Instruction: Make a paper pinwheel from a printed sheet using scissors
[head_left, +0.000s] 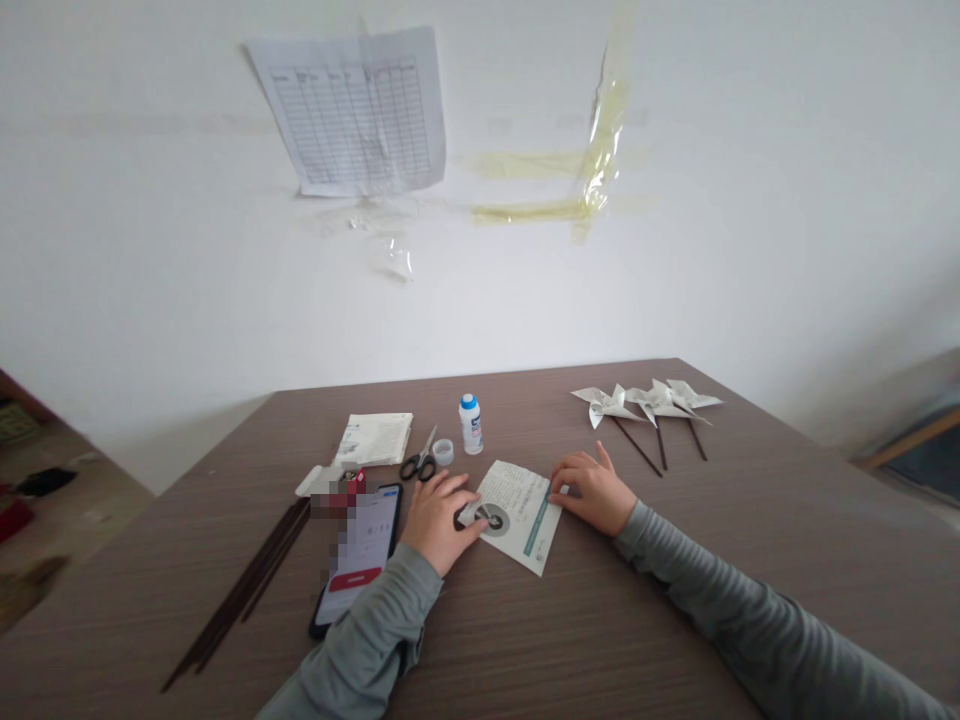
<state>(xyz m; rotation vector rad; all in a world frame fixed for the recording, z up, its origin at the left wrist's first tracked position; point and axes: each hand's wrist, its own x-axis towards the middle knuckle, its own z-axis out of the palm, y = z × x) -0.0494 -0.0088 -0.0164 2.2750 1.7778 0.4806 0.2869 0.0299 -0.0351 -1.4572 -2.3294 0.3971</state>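
Printed paper sheet (527, 522) lies flat, touched by left hand (437, 522) and right hand (594, 492).

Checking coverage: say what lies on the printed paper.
On the printed paper: left hand covers its left corner, right hand touches its right edge. Print beneath the left hand is hidden.

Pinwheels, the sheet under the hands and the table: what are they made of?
The pinwheels look like folded printed paper, matte, with sharp creases, on thin dark sticks, maybe wood. The sheet is thin printed paper, lying flat. The table looks like brown wood or laminate: fine grain lines, dull sheen.
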